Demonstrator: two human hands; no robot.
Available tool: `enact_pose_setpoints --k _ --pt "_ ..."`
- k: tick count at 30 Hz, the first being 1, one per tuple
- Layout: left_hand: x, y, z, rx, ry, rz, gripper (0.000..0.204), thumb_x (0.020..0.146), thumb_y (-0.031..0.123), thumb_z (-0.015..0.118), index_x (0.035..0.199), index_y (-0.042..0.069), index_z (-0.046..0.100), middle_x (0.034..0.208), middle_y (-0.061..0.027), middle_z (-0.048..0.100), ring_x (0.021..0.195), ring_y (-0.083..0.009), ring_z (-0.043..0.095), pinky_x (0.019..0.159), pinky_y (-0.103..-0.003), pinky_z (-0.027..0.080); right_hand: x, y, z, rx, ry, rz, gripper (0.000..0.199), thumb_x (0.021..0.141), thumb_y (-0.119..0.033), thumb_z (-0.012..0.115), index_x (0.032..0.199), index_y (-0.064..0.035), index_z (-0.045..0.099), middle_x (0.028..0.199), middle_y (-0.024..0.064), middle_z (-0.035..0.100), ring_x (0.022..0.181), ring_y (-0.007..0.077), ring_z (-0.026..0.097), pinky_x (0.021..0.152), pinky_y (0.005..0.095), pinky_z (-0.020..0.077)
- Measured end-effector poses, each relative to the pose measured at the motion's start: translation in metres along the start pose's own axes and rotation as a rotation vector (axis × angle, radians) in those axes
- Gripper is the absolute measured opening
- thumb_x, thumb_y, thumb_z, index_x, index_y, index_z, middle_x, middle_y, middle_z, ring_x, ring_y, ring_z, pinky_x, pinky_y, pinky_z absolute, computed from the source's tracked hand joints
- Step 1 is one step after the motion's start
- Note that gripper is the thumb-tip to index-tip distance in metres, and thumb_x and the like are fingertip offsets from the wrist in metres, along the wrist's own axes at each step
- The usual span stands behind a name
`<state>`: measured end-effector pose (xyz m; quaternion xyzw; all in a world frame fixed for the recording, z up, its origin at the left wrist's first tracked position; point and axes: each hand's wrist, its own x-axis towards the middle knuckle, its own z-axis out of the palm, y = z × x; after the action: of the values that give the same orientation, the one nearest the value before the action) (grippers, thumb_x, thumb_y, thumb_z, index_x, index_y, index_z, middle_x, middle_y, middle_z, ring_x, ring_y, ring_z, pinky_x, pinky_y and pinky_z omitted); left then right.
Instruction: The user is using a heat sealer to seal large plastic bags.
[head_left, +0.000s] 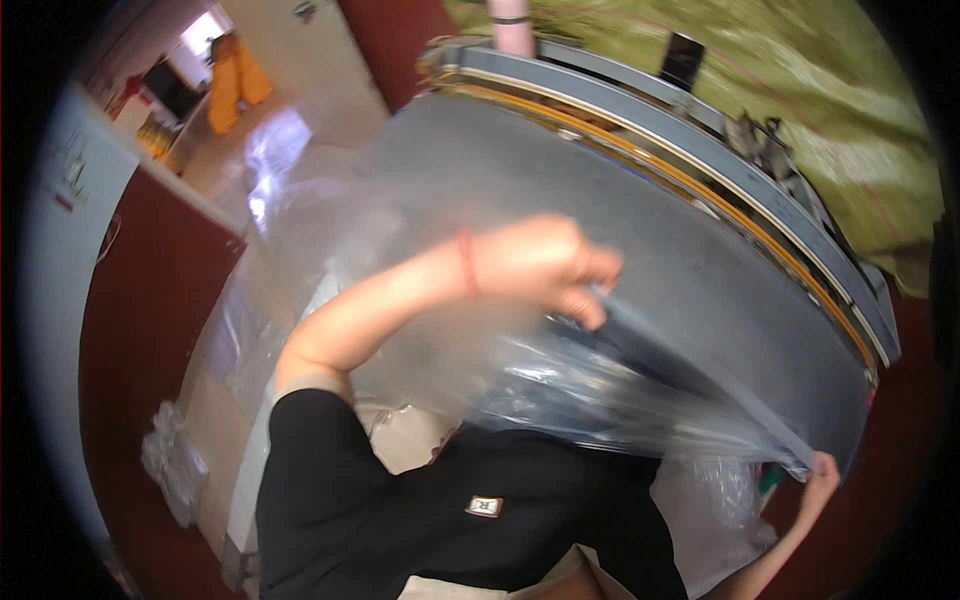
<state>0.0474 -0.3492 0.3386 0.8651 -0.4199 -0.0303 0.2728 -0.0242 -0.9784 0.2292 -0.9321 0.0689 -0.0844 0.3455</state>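
Observation:
A clear plastic sheet (640,395) stretches between my two hands, low over the near side of a grey table (700,250). My left hand (545,262), blurred by motion and with a red band at the wrist, is raised over the middle of the table. Its fingers pinch one end of the sheet's edge. Down at the table's near right corner, my right hand (822,478) grips the other end between thumb and fingers. The edge runs taut between them, while the rest hangs in shiny folds toward my body.
Along the table's far side runs a grey metal rail (620,95) with a yellow strip (640,150). A pink bottle (513,30) and a dark phone (682,60) are there, before a green-yellow woven sheet (820,80). More clear plastic (290,200) spreads at left; a crumpled bundle (175,465) lies lower left.

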Motion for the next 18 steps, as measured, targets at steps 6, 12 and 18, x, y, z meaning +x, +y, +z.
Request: enact_pose_setpoints --k 6,12,18 --pt "-0.081 -0.125 0.029 0.167 -0.405 -0.417 0.02 0.071 0.016 0.064 0.088 0.009 0.057 0.074 -0.0117 0.059 0.068 -0.0284 0.057 0.06 -0.038 0.045 -0.023 0.138 -0.168 -0.156 0.636 0.147 0.03 0.088 -0.021 0.047 0.11 -0.0038 0.056 0.106 0.0063 0.059 0.096 0.0153 0.053 0.085 0.0263 0.0395" --pt "-0.195 -0.2 -0.196 0.784 0.245 -0.875 0.027 0.061 0.007 0.066 0.088 0.005 0.062 0.078 -0.0115 0.062 0.07 -0.0253 0.059 0.065 -0.034 0.047 0.048 0.101 -0.072 -0.097 0.381 0.023 0.021 0.085 -0.013 0.05 0.1 -0.0002 0.058 0.093 0.0056 0.06 0.086 0.0126 0.053 0.08 0.0249 0.0408" --pt "-0.047 -0.186 -0.099 0.566 1.083 -0.513 0.031 0.077 0.027 0.062 0.096 0.003 0.057 0.094 -0.0123 0.06 0.085 -0.0265 0.058 0.075 -0.033 0.045 0.074 0.05 0.007 0.03 0.28 0.052 0.007 0.08 -0.003 0.05 0.078 0.001 0.056 0.06 -0.0027 0.046 0.054 0.0059 0.039 0.049 0.0221 0.0328"
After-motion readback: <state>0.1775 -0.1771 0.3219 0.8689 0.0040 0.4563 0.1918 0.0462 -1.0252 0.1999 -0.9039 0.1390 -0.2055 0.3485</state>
